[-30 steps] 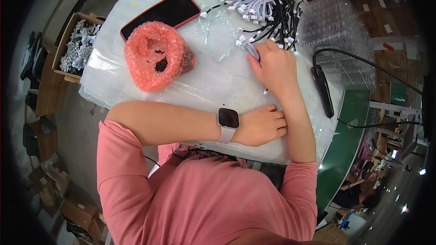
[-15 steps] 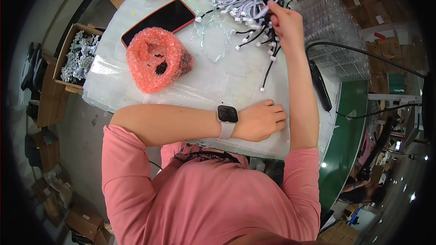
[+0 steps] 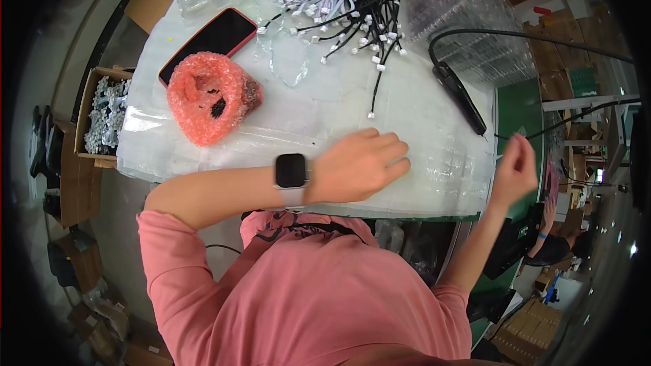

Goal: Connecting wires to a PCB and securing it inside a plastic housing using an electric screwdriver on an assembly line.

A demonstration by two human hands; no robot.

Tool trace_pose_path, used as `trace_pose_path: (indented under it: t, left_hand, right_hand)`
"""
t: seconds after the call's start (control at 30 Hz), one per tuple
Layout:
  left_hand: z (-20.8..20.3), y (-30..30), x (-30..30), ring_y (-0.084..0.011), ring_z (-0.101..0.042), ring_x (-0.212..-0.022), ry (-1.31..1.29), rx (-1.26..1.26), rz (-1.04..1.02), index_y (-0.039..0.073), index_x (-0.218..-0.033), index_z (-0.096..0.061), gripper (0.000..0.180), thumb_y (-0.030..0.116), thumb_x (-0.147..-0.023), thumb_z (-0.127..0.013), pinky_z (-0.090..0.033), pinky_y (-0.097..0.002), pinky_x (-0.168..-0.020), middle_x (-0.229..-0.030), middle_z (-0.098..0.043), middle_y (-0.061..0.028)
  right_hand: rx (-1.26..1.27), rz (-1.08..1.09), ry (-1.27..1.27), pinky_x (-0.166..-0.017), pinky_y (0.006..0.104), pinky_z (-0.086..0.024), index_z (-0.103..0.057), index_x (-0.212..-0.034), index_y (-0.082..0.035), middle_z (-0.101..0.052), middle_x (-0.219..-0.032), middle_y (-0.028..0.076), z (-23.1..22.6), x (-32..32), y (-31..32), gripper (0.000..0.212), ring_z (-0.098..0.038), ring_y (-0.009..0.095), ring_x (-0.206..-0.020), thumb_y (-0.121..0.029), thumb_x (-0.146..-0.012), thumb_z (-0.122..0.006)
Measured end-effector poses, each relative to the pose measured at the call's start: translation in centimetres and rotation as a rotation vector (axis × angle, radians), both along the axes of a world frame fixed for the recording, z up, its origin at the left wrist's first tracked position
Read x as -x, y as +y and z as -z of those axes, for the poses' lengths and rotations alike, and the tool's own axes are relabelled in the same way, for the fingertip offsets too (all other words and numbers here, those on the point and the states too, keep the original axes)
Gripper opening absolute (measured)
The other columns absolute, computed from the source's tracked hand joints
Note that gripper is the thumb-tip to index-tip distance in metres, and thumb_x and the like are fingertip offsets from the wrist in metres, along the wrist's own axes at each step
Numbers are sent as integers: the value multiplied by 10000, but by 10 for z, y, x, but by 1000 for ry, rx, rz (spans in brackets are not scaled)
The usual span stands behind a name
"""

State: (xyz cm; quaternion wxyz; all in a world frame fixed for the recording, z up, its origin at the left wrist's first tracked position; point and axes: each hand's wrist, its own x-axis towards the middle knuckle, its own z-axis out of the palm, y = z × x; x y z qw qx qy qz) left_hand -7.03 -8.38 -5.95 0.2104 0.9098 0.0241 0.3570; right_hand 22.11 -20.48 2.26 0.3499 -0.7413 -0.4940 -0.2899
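The left hand (image 3: 359, 166) is lying flat on the plastic-covered tabletop (image 3: 434, 163), fingers released and holding nothing. The right hand (image 3: 515, 169) is hovering off the tabletop's right edge, fingers loosely curled and empty. Beyond the fingers, a pile of cables (image 3: 346, 7) is lying loose; leftward, a pink bubble-wrap pouch (image 3: 210, 98) is gaping, something dark inside.
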Motion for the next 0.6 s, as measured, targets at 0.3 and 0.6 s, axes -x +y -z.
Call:
trace_pose_path:
  t: [0.3,0.6]
  left_hand:
    - [-42,70,164,-317,-609,-882,88,-79,-1020,21,-1008,-674,252,-11,-759,-670,-500,-419,-763,-925,-644,-119]
    - [-19,71,172,-337,-620,-908,377,19,-722,13,-903,-689,174,49,-734,-711,-513,-416,-773,-910,-651,-135]
  right_hand:
    - [383,1994,442,-1009,709,-389,-588,-1389,-142,-454,-1486,233,53,-280,-487,666,-417,514,-1347,-478,-827,-710]
    - [614,1811,740,-988,597,-466,-659,-1254,-2,-585,-1367,218,196,-106,-360,768,-559,445,-1233,-609,-783,-649]
